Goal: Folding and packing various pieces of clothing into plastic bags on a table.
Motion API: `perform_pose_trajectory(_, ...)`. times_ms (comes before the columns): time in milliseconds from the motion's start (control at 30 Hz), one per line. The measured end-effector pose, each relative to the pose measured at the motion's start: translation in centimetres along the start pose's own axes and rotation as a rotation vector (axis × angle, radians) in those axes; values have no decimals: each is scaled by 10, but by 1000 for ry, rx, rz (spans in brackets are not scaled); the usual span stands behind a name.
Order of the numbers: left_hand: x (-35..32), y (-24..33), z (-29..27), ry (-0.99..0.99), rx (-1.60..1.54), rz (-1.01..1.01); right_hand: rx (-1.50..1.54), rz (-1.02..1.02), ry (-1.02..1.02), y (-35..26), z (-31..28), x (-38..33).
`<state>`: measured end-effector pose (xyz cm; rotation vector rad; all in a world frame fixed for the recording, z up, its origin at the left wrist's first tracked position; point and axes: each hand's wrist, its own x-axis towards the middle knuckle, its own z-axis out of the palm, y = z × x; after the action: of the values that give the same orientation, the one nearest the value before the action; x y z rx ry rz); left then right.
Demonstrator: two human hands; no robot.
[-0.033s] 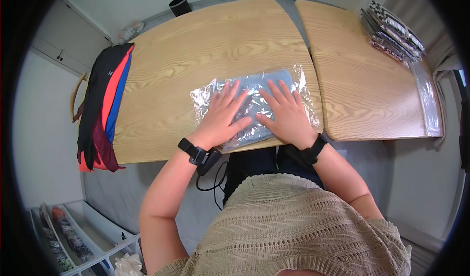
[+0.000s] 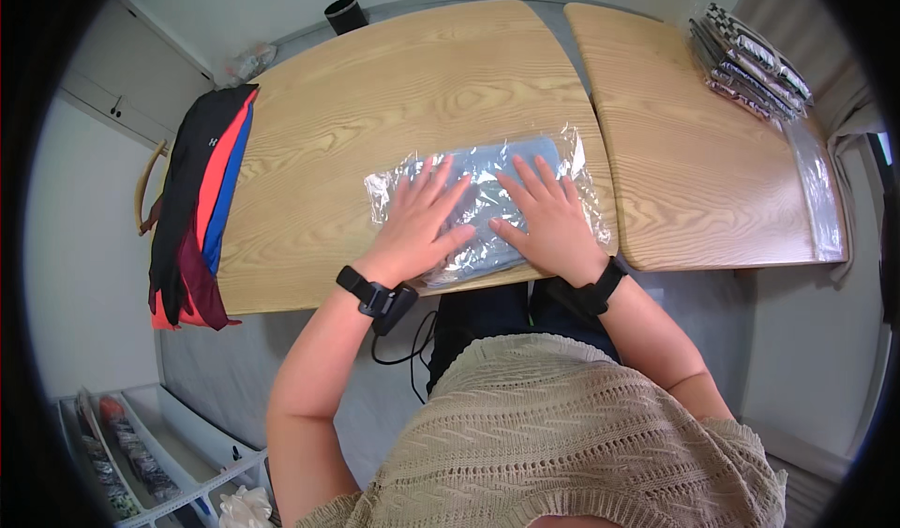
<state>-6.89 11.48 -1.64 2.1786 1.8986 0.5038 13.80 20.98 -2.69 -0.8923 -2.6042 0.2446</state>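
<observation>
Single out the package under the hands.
The light-blue package, beneath left hand and right hand; other packages lie stacked on the right table.

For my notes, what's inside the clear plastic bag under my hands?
Apparently flat, pale blue fabric; parts beneath your left hand and right hand, and its underside, are covered.

You have 2 hands: 1 left hand, 1 right hand. You wear 2 black wrist straps, 1 behind each hand. Under both hands, count 1 clear package. Count 2 tabletops: 1 beneath your hands, 1 to their right. Beyond and right of your right hand, count 1 stack of bagged goods. Left of your left hand, count 1 pile of garments. Beyond your left hand, count 1 black bin.
</observation>
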Motion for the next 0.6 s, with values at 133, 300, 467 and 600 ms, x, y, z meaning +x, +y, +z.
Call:
perform_pose_trajectory(133,-9,-16,-15,-97,224,-229,18,8,-11,0,-2,-2)
perform_pose_trajectory(300,-10,20,-28,-37,327,-82,-150,49,138,-15,-6,-3)
perform_pose_trajectory(467,-8,33,-3,-91,268,74,-129,-59,89,-16,2,-5)
perform_pose_trajectory(600,-9,27,3,-186,235,3,-90,-42,73,-12,4,-7)
